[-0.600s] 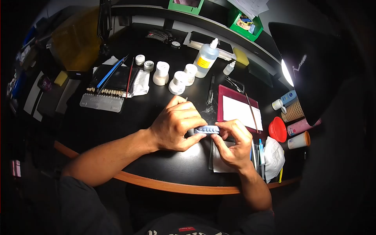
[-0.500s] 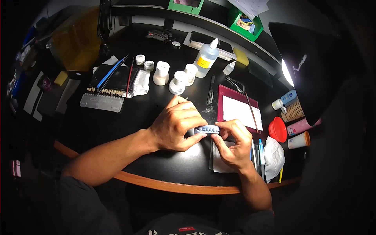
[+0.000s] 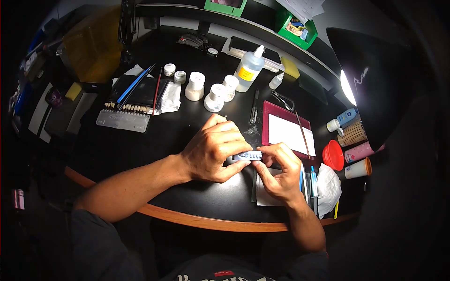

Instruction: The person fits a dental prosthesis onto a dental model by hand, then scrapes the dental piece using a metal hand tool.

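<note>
A small blue-grey dental model (image 3: pixel 248 156) with a row of teeth is held above the black desk, between my two hands. My left hand (image 3: pixel 213 150) pinches its left end between thumb and fingers. A thin tip of something (image 3: pixel 225 117) pokes out above the knuckles of that hand; the rest of it is hidden. My right hand (image 3: pixel 280 171) grips the model's right end with thumb and fingertips. Below the right hand lies a white pad or paper (image 3: pixel 269 191), partly covered by it.
White powder jars (image 3: pixel 214 98) and a clear bottle with a yellow label (image 3: pixel 248 70) stand behind the hands. A maroon tray (image 3: pixel 266 122) holds white paper and a brush. At left lies a tooth shade guide (image 3: pixel 123 122). A red bowl (image 3: pixel 333 155) and crumpled tissue (image 3: pixel 328 187) are at right.
The dental model has tilted slightly in my fingers, so more of its tooth surfaces shows. Both hands keep their hold. The whole view has shifted a little.
</note>
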`<state>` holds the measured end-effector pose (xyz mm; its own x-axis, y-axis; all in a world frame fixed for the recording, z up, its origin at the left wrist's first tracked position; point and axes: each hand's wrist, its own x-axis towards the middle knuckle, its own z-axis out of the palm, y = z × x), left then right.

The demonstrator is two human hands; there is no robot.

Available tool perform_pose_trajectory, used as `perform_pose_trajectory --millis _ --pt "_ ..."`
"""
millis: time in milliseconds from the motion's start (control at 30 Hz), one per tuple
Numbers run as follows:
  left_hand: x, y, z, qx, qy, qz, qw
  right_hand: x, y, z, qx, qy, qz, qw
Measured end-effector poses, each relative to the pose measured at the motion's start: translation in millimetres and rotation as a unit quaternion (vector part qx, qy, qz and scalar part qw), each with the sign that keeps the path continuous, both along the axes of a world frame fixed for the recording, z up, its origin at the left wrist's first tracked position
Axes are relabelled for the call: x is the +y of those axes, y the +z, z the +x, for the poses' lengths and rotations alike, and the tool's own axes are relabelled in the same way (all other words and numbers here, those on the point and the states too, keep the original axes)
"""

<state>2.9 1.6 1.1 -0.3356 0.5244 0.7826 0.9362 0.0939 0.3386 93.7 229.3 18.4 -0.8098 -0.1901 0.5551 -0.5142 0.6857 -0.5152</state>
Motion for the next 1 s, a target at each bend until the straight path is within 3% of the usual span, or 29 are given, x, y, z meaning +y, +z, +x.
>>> perform_pose_trajectory --millis 1000 --pt "0.1 -3.9 -2.5 -0.012 0.003 -0.002 1.0 1.1 6.1 1.0 0.006 0.029 0.0 1.0"
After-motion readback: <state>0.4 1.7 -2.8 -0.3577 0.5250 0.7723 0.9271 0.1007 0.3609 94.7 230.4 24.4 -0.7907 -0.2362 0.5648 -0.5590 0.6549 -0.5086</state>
